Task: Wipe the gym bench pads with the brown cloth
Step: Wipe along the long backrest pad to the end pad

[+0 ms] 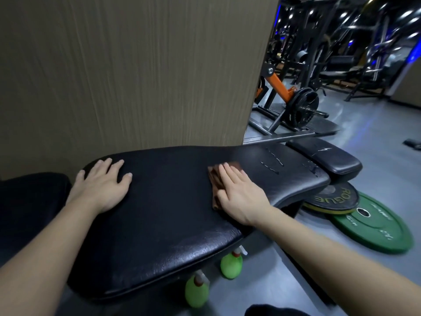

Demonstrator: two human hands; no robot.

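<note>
Behind everything, a tall brown panelled wall (136,71); to the right, grey gym floor (376,156) crowded with dark machines, blurred.

Across the middle, the long black back pad (164,213), the tabletop of this job, glossy and cracked near the close edge. Beyond its far end, a smaller seat pad (328,160), apart from the cloth and judged not yet reached. At far left, part of another dark pad (32,201).

On the floor right of the bench, a green weight plate (373,224) under a black-and-yellow plate (332,197). Beneath the near edge, two green spray bottles (230,263), standing, untouched.

On the long pad, left hand (102,185) open, flat, fingers spread, bracing near the wall side, holding nothing. Right hand (239,192) open too, palm pressing down on the brown cloth (215,179), folded, lying toward the far right part of the pad, mostly hidden under the fingers.

Progress, as a judgement only: mid-wipe on the main pad. No clear wet streak or dry line to tell cleaned from uncleaned. Left to do, probably: the far end with its scratches, the seat pad, perhaps the pad at left.
</note>
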